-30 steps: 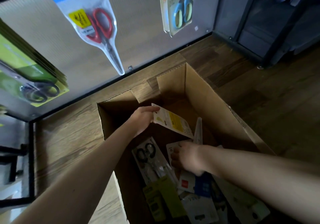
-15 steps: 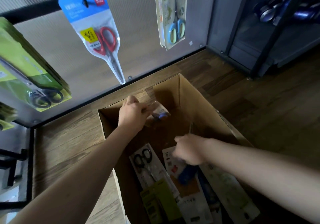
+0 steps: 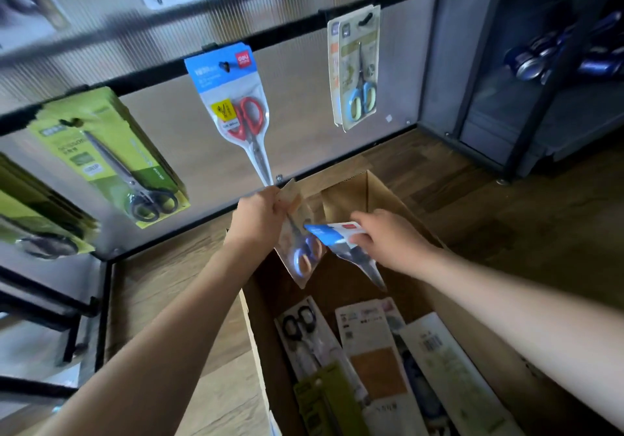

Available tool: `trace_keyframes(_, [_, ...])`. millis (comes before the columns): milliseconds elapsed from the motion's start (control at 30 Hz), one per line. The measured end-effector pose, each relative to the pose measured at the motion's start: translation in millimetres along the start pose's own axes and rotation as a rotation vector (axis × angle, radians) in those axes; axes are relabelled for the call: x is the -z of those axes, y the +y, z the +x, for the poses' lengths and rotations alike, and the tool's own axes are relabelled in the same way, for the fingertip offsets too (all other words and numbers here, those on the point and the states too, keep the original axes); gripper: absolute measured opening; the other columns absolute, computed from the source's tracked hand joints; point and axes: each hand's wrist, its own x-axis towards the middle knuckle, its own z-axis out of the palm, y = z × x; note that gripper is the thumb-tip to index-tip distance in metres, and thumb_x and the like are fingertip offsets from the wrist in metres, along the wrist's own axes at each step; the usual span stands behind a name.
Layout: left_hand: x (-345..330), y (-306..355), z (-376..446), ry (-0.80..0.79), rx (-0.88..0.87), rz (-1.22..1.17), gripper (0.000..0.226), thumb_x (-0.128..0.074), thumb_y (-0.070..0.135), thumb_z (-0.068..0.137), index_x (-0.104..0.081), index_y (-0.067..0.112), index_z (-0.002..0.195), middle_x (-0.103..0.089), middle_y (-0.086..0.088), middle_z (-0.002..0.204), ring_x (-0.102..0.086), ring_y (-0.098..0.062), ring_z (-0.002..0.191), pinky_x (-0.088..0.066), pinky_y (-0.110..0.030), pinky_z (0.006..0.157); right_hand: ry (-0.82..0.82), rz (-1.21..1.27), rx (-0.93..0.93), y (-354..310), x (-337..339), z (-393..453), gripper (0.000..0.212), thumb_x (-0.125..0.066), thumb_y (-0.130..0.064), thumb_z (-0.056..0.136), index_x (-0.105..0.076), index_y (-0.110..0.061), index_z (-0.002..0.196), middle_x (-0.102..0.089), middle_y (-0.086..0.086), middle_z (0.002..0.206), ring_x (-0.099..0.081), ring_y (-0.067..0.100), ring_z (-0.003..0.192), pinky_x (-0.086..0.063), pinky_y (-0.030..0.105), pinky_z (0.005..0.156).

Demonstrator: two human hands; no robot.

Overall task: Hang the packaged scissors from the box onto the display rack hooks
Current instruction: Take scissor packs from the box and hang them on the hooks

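Left grip: left hand (image 3: pixel 260 214) pinches the top of a tan scissors pack (image 3: pixel 299 233), blue-and-orange handles at its lower end, held above the box.
Right grip: right hand (image 3: pixel 385 238) grasps a blue-topped scissors pack (image 3: pixel 337 234), its clear pointed end slanting down over the box; the two packs overlap, just beside each other.
Box: open cardboard box (image 3: pixel 381 195) on the wooden floor (image 3: pixel 506 219), standing against the foot of the rack.
Inside the box: a black-handled scissors pack (image 3: pixel 300 331) by the left wall, an olive pack (image 3: pixel 324 402) partly over it, a white card pack (image 3: pixel 368 331) in the middle, and a pale pack with a barcode (image 3: pixel 449 364) towards the right wall.
Rack: display rack (image 3: pixel 297 74) with a ribbed pale back panel and black bars, rising behind the box.
On the rack above the box: a red-handled scissors pack (image 3: pixel 236 111) on a hook; right of it a blue-handled scissors pack (image 3: pixel 358 70); far left a stack of green packs (image 3: pixel 111 151).
Right of the box: a dark shelf unit (image 3: pixel 553 64), blurred.
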Motion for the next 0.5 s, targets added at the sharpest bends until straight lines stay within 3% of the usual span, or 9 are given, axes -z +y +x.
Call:
trace_keyframes(100, [13.3, 8.5, 2.5, 0.014, 0.066, -0.042, 0.023, -0.060, 0.023, 0.088, -0.056, 0.013, 0.108, -0.059, -0.011, 0.087, -0.055, -0.028, 0.074, -0.038, -0.027, 0.058, 0.092, 0.198, -0.072, -2.0, 6.3, 6.0, 0.036, -0.048, -0.029, 0.097, -0.047, -0.019, 0.132, -0.061, 0.004, 0.123, -0.063, 0.018, 0.092, -0.053, 0.031, 0.068])
trace_keyframes(167, [20.4, 13.1, 4.5, 0.018, 0.108, -0.090, 0.030, -0.062, 0.023, 0.086, -0.051, 0.019, 0.114, -0.058, -0.012, 0.089, -0.055, -0.025, 0.069, -0.041, -0.025, 0.049, 0.158, 0.263, -0.069, -3.1, 8.9, 6.6, 0.027, -0.046, -0.031, 0.097, -0.049, -0.026, 0.124, -0.064, -0.001, 0.113, -0.061, 0.010, 0.079, -0.049, 0.026, 0.058])
trace_keyframes(267, [27.2, 16.2, 9.5, 0.055, 0.071, -0.049, 0.021, -0.064, 0.024, 0.085, -0.055, 0.017, 0.103, -0.062, -0.015, 0.087, -0.060, -0.032, 0.073, -0.052, -0.032, 0.057, 0.252, 0.281, -0.026, -5.2, 17.2, 6.2, 0.015, -0.041, -0.028, 0.098, -0.053, -0.029, 0.108, -0.065, -0.003, 0.098, -0.058, 0.007, 0.075, -0.050, 0.027, 0.058])
trace_keyframes(400, [36.8, 26.2, 17.0, 0.115, -0.047, 0.078, 0.018, -0.066, 0.029, 0.085, -0.063, 0.011, 0.088, -0.065, -0.011, 0.081, -0.058, -0.029, 0.074, -0.038, -0.028, 0.060, 0.359, 0.316, -0.027, -11.6, 34.0, 10.5, 0.032, -0.041, -0.021, 0.100, -0.053, -0.014, 0.129, -0.063, 0.004, 0.111, -0.054, 0.008, 0.084, -0.042, 0.019, 0.065])
trace_keyframes(500, [43.7, 41.7, 22.7, 0.124, -0.122, 0.073, 0.021, -0.068, 0.028, 0.084, -0.064, 0.009, 0.092, -0.058, -0.004, 0.079, -0.054, -0.023, 0.074, -0.037, -0.026, 0.061, 0.444, 0.381, -0.049, -16.0, 43.1, 10.8, 0.034, -0.043, -0.019, 0.100, -0.051, -0.011, 0.132, -0.064, 0.005, 0.111, -0.056, 0.006, 0.083, -0.043, 0.012, 0.064])
